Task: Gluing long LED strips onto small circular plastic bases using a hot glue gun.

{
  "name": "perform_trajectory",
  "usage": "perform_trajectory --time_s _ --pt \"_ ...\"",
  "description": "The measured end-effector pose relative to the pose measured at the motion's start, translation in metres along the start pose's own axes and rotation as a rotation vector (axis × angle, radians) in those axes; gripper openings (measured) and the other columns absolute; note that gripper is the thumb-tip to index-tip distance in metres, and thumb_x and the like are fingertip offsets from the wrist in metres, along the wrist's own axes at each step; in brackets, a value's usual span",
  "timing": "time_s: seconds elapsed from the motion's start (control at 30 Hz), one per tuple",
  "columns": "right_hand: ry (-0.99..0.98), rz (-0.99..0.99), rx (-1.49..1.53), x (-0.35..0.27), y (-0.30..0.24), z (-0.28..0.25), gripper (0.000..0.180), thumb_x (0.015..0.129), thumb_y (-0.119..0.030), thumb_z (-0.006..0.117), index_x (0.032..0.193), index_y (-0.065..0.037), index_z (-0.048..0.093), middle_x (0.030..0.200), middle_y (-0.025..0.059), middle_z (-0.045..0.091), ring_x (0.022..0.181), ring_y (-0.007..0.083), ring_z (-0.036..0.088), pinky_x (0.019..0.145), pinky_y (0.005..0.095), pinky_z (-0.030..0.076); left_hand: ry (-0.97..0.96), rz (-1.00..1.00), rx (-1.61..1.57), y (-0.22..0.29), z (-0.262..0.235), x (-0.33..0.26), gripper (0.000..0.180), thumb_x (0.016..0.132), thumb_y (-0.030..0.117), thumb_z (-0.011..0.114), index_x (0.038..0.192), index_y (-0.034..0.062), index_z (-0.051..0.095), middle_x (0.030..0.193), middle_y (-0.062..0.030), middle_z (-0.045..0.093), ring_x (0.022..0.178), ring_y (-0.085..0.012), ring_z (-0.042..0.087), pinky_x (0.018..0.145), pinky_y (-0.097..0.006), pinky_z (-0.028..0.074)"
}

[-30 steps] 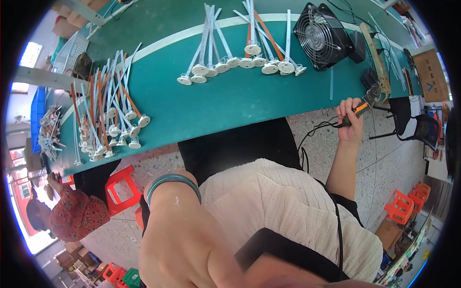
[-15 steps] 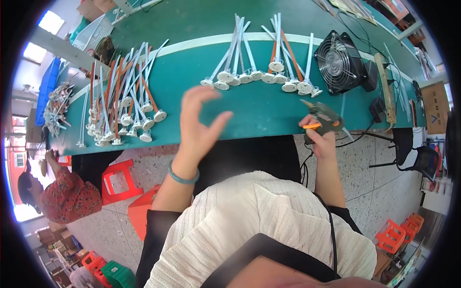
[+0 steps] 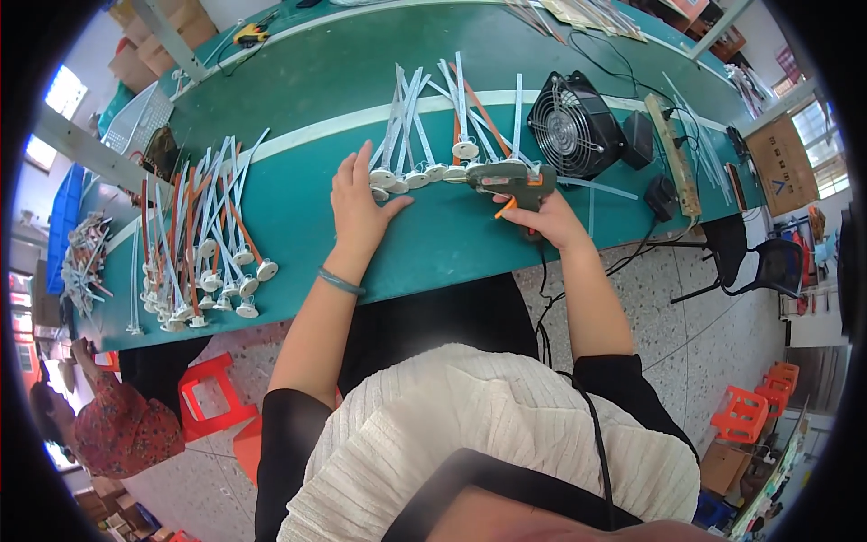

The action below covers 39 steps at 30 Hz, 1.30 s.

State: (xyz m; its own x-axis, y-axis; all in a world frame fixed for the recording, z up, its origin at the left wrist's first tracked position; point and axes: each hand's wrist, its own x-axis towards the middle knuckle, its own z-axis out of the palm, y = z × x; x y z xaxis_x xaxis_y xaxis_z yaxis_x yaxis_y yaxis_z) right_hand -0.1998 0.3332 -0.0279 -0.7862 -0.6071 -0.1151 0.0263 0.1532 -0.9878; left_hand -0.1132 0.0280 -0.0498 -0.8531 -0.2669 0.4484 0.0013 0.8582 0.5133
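Note:
My right hand (image 3: pixel 555 222) grips a dark green glue gun (image 3: pixel 506 177) with an orange trigger. Its nozzle points left, close over a row of strips with white round discs (image 3: pixel 435 171) at their near ends. These grey and brown strips lean away from me across the table in two fanned groups. At the left end of the row is my left hand (image 3: pixel 358 213), its fingers stretched up and its thumb held apart. The fingertips are beside the leftmost disc; whether they touch it I cannot tell. The gun covers some discs of the right group.
A black fan (image 3: pixel 575 126) stands right of the row, near a power strip (image 3: pixel 675 161) and adapters. More disc-ended strips (image 3: pixel 199 271) lie in a bunch at the left. Beyond them is a blue bin (image 3: pixel 65 212). A person in a red patterned top (image 3: pixel 126 425) sits at far left.
My right hand has brought the glue gun left and forward over the discs, its nozzle now pointing left. My left hand has come up to the row's left end. The view has shifted.

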Motion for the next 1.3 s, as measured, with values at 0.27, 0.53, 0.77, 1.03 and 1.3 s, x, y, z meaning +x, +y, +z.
perform_trajectory --time_s 0.27,0.53,0.77,1.03,1.3 --pt "0.063 -0.099 0.038 0.025 0.008 -0.01 0.045 0.082 -0.015 0.081 0.123 -0.007 0.064 0.108 0.0041 0.072 0.09 0.0112 0.068 0.06 0.0249 0.048 0.103 -0.089 0.075 0.006 0.022 0.019 0.095 0.062 0.034 0.093 0.142 0.0088 0.048 0.134 -0.014 0.054 0.12 -0.0333 0.053 0.097 -0.044 0.046" --pt "0.049 -0.083 0.011 0.014 0.009 -0.011 0.05 0.083 -0.007 0.078 0.129 -0.003 0.06 0.113 0.0111 0.07 0.1 0.0185 0.068 0.086 0.0327 0.054 0.106 -0.081 0.084 0.006 0.016 0.016 0.094 0.062 0.037 0.093 0.141 0.0081 0.049 0.131 -0.0133 0.055 0.119 -0.0328 0.054 0.096 -0.044 0.047" --pt "0.265 -0.374 -0.042 -0.037 0.001 -0.009 0.048 0.083 -0.004 0.078 0.127 0.0 0.061 0.111 0.0091 0.071 0.102 0.0187 0.068 0.087 0.0324 0.054 0.087 -0.078 0.117 0.01 0.0 0.004 0.092 0.065 0.036 0.092 0.141 0.0085 0.05 0.134 -0.0151 0.054 0.12 -0.0333 0.054 0.096 -0.044 0.047" --pt "1.088 -0.407 0.006 -0.058 -0.039 -0.065 0.048 0.081 0.001 0.078 0.125 0.0 0.061 0.118 0.009 0.066 0.102 0.0181 0.066 0.091 0.0331 0.053 0.057 0.208 -0.546 0.098 0.018 0.028 0.064 0.078 0.019 0.083 0.132 0.0 0.054 0.128 -0.0237 0.058 0.119 -0.0383 0.057 0.1 -0.042 0.047" --pt "1.126 -0.57 -0.403 -0.013 -0.024 -0.053 0.05 0.071 -0.009 0.089 0.113 -0.002 0.063 0.098 0.0051 0.063 0.084 0.0145 0.059 0.075 0.0286 0.05 -0.566 0.027 -0.758 0.202 0.094 0.038 0.082 0.079 0.026 0.079 0.139 -0.0132 0.042 0.132 -0.0315 0.054 0.123 -0.0404 0.056 0.104 -0.041 0.046"
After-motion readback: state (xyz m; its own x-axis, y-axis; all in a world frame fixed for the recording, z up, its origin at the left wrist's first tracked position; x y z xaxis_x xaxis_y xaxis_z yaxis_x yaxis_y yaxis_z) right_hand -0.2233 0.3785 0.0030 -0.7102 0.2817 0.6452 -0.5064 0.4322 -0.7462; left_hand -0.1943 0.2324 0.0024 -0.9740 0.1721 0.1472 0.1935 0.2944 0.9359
